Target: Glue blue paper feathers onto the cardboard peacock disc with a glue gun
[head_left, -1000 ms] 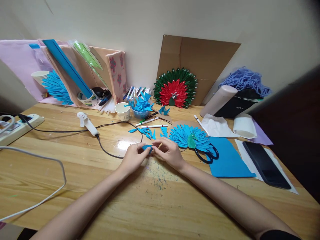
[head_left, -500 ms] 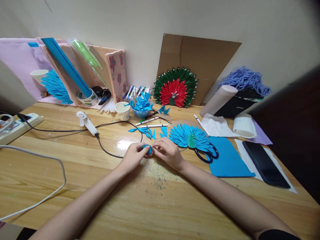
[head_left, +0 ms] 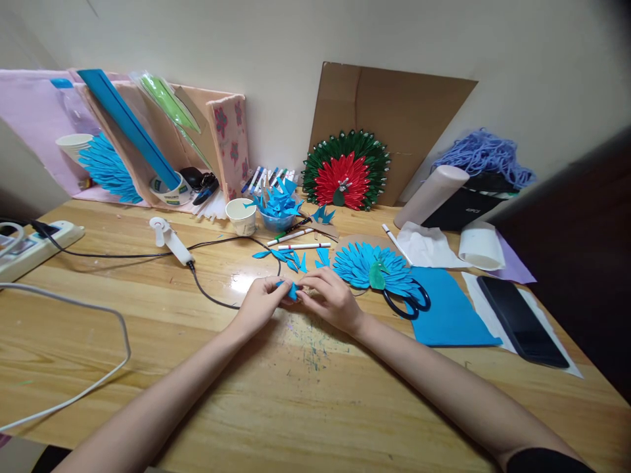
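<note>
A small piece of blue felt (head_left: 292, 292) is pinched between the thumb and fingers of my left hand (head_left: 261, 302), low over the table's middle. My right hand (head_left: 334, 301) has its thumb and fingertips closed at the right end of that same piece; the exact contact is partly hidden. Just beyond the hands lie several loose blue cut pieces (head_left: 292, 261). Right of my right hand, a blue feathered peacock (head_left: 367, 263) with a green body rests on cardboard, and scissors (head_left: 405, 309) show their black handles from under it.
A glue gun (head_left: 172, 244) stands to the left, its cord looping behind my left hand. Behind are a paper cup (head_left: 241, 217) and a bowl of blue pieces (head_left: 277, 217). On the right lie blue felt (head_left: 451, 315) and a phone (head_left: 522, 322). A power strip (head_left: 42, 249) sits far left.
The blue piece has turned slightly between my fingertips and more of its face shows. My right fingers have shifted a little; the objects on the table stay where they were.
</note>
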Demonstrator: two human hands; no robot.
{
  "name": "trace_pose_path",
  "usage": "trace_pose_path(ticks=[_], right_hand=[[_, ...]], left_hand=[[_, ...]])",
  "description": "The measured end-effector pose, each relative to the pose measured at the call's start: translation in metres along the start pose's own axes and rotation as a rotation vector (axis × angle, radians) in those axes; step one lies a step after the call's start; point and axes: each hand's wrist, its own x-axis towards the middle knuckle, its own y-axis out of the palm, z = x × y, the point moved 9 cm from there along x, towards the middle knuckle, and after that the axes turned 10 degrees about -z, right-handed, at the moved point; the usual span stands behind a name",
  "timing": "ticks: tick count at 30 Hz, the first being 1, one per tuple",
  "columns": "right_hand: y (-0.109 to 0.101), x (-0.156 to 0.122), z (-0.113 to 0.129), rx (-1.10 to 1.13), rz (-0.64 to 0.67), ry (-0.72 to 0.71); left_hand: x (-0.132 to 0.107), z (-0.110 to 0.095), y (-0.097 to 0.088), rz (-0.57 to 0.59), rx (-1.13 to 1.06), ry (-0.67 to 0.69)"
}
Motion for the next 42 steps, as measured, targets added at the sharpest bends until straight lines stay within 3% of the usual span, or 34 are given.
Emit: trace_pose_path(ticks=[11, 17, 20, 26, 32, 42], right_hand=[[-0.005, 0.002, -0.009, 0.047, -0.067, 0.087], [-0.006, 0.002, -0.01, 0.078, -0.075, 0.104], [-0.006, 0.002, -0.008, 0.08, -0.073, 0.093], [-0.005, 0.0, -0.013, 0.064, -0.064, 0.13], [-0.002, -0.001, -0.017, 0.061, -0.044, 0.165], [-0.004, 0.001, -0.014, 0.052, -0.062, 0.127]], left_hand=[[-0.002, -0.001, 0.004, 0.042, 0.041, 0.009], [-0.011, -0.025, 0.005, 0.004, 0.303, 0.277], [-0.014, -0.033, 0.003, -0.035, 0.391, 0.349], [-0.014, -0.041, -0.009, -0.139, 0.392, 0.416], [-0.021, -0.059, -0.009, -0.153, 0.44, 0.606], [-0.018, -0.053, -0.008, -0.154, 0.458, 0.521]])
